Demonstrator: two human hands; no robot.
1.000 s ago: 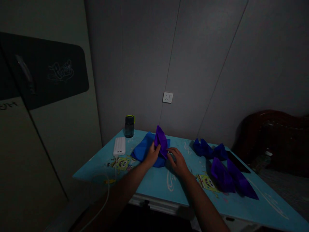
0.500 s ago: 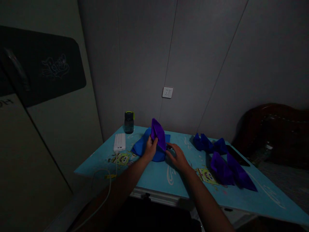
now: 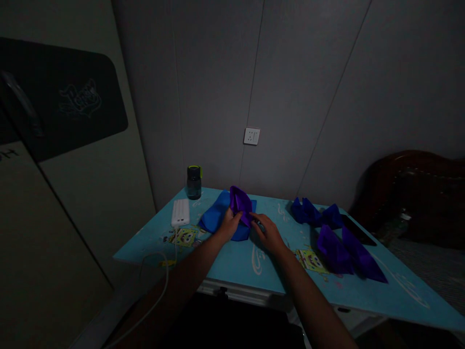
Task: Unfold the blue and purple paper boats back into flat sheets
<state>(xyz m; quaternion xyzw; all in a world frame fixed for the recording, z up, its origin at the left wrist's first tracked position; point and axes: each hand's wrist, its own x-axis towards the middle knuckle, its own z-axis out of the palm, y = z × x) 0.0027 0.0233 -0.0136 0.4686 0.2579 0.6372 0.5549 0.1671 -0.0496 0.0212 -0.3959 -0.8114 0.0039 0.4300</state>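
- The purple cloth (image 3: 240, 202) stands bunched into a loose peak at the far middle of the worktop (image 3: 232, 264), on top of a blue cloth (image 3: 214, 218) that lies spread flat beneath it.
- The left hand (image 3: 228, 226) is closed around the near left edge of the purple cloth, fingers curled into the fabric and propping it up.
- The right hand (image 3: 268, 233) lies mostly flat and open just right of the cloth. Its fingertips reach the lower right edge, but the dim light hides whether they pinch it.
- The cloth looks thin, light and limp. It probably slumps wherever it is not held, and keeps a crease only when pressed.
- The best hold is likely a pinch at a corner or along a folded edge, with the other palm pinning the rest to the worktop. A smooth weave may slide over the blue cloth.
- A white power bank (image 3: 180, 212) lies to the left, with a dark bottle (image 3: 193, 182) beyond it at the wall.
- To the right are folded blue pieces (image 3: 312, 213), nearer folded purple pieces (image 3: 348, 254) and a dark phone (image 3: 358, 230).
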